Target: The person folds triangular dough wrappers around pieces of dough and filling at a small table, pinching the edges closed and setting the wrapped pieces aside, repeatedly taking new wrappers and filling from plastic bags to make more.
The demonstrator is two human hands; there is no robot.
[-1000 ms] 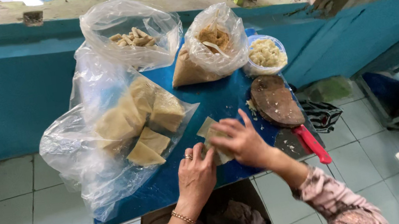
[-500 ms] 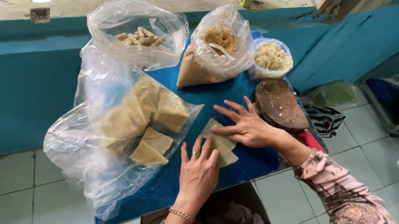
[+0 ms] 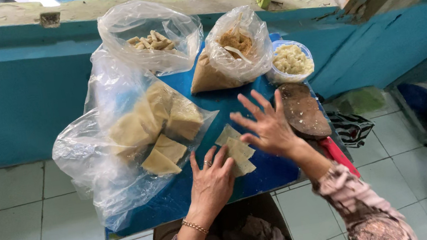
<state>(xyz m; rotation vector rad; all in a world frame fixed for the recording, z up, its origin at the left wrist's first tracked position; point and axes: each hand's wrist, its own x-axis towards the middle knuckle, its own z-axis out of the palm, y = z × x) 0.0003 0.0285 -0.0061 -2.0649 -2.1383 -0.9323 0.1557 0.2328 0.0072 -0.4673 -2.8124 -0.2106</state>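
A few pale square dough sheets lie on a blue board on my lap. My left hand rests flat on the board with its fingertips touching the sheets' near edge. Above and to the right of the sheets, my right hand hovers with fingers spread, holding nothing. A big clear plastic bag with a stack of the same yellowish sheets lies on the board's left half.
At the board's far end stand a bag of small rolled pieces, a bag of brown filling and a tub of pale filling. A dark round wooden tool with a red handle lies at right. White floor tiles surround it.
My right hand has let go of the sheets, lifted off them and opened wide, drifting up and right. The left hand stayed pressed beside the sheets.
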